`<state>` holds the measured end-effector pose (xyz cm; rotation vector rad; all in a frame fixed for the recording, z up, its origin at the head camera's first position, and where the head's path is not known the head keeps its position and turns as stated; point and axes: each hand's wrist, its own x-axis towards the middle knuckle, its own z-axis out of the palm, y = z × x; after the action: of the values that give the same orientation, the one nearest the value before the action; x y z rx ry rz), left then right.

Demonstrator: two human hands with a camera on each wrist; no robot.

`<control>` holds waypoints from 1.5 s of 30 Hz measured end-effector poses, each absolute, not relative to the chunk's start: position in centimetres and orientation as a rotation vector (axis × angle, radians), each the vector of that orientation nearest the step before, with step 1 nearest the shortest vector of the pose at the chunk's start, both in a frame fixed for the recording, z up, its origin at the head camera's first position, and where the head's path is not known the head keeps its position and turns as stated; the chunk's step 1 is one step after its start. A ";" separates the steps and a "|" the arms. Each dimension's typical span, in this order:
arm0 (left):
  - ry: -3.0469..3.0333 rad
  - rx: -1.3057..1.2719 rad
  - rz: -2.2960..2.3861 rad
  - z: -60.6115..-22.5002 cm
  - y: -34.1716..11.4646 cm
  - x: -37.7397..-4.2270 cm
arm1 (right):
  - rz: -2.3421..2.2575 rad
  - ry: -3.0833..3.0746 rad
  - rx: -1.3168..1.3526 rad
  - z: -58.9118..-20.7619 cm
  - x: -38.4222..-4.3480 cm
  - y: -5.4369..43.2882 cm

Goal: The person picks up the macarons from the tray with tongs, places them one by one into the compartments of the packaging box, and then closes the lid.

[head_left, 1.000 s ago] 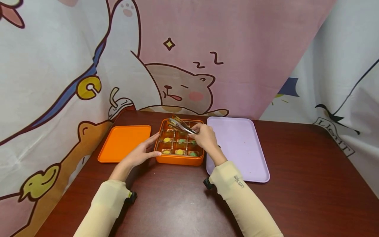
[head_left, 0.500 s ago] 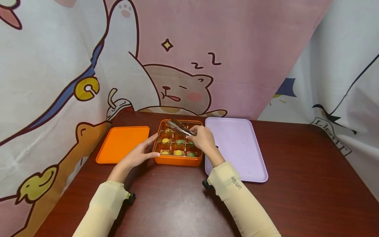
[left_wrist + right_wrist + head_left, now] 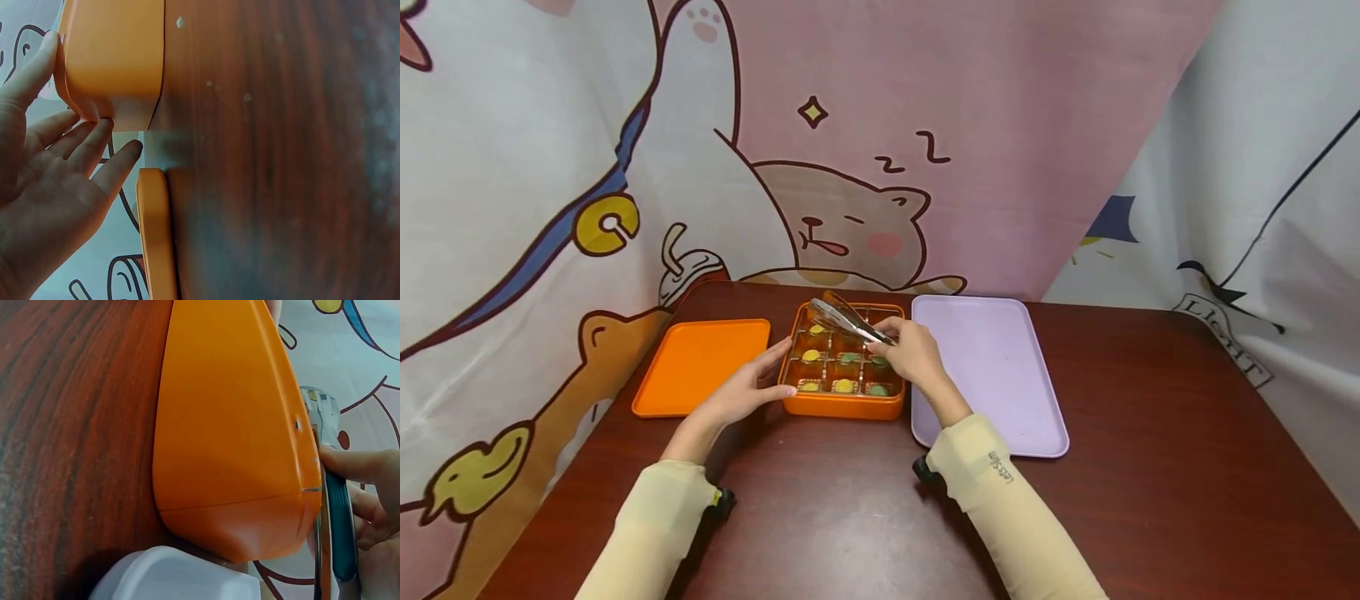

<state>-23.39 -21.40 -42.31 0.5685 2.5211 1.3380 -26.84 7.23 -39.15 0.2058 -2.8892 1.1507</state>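
An orange box [image 3: 842, 407] split into several compartments by a clear divider stands on the table, with small yellow and green pieces inside. My left hand [image 3: 735, 395] touches its left side with fingers extended: thumb at the front corner, fingertips against the side wall, as the left wrist view also shows. With thumb and fingers my right hand [image 3: 916, 352] grips metal tongs [image 3: 844, 322] slanting over the box. Their two arms are spread apart, tips above the back-left compartment, where a yellow piece [image 3: 817, 330] shows. Part of the back-right compartments is hidden behind the right hand.
Left of the box lies a flat orange lid-like tray [image 3: 696, 367]. A lilac tray [image 3: 988, 375] lies close along the box's right side. Behind the dark wooden table [image 3: 1157, 433] hangs a printed cartoon curtain [image 3: 1000, 167].
The tongs' tips have risen a little and spread wider than half a second ago. The yellow piece in the back-left compartment shows more plainly. The left hand stays at the box; the head view has shifted slightly.
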 end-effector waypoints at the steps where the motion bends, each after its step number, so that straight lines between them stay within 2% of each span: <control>1: 2.526 0.566 1.336 -42.3 -21.5 -23.4 | 1.159 -2.883 0.214 -39.2 -26.9 7.2; 12: 2.549 0.542 1.327 -41.9 -22.7 -23.5 | 1.237 -2.783 0.282 -39.7 -27.1 6.3; 27: 2.553 0.564 1.311 -42.2 -22.1 -23.5 | 1.402 -2.681 0.343 -40.5 -26.1 7.4; 33: 2.556 0.584 1.289 -42.3 -21.7 -23.5 | 1.577 -2.651 0.521 -40.1 -25.5 9.4; 45: 2.549 0.588 1.289 -42.0 -21.3 -23.3 | 1.624 -2.724 0.800 -37.4 -23.4 16.2</control>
<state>-23.34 -21.28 -41.97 0.5875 2.5487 1.2891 -23.44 16.23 -37.44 0.7998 -2.7240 1.6237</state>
